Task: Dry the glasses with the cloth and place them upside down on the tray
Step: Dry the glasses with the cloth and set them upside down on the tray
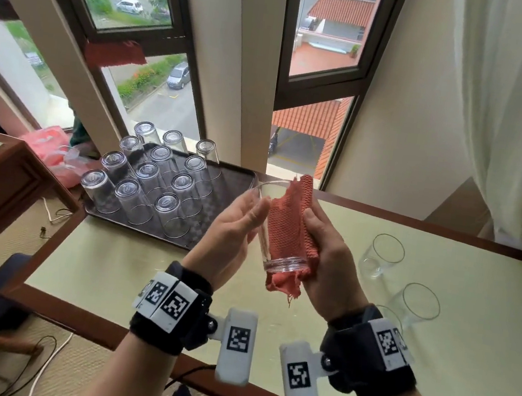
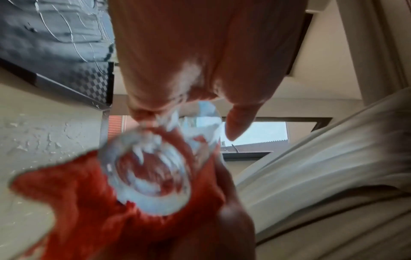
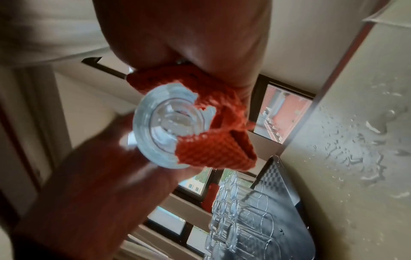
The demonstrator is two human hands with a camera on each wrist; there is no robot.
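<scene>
The glass (image 1: 277,229) lies between my hands, long axis tilted, base toward me and mouth away. My right hand (image 1: 328,255) curls round it through the cloth (image 1: 289,221); my left hand (image 1: 236,227), fingers nearly straight, steadies its other side. The tray (image 1: 239,178) lies ahead-left, nearer my left hand.

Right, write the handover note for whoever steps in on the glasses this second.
Left hand: fingers straight, steadying the glass in hand, held in the air, base toward the person.
Right hand: grips the red cloth wrapped round that glass.
Tray: twelve glasses upside down, rear right part free.
Done: those twelve.
Left: finish this one and invert it on the tray; then the upright glasses on the table at the right, at least three.
</scene>
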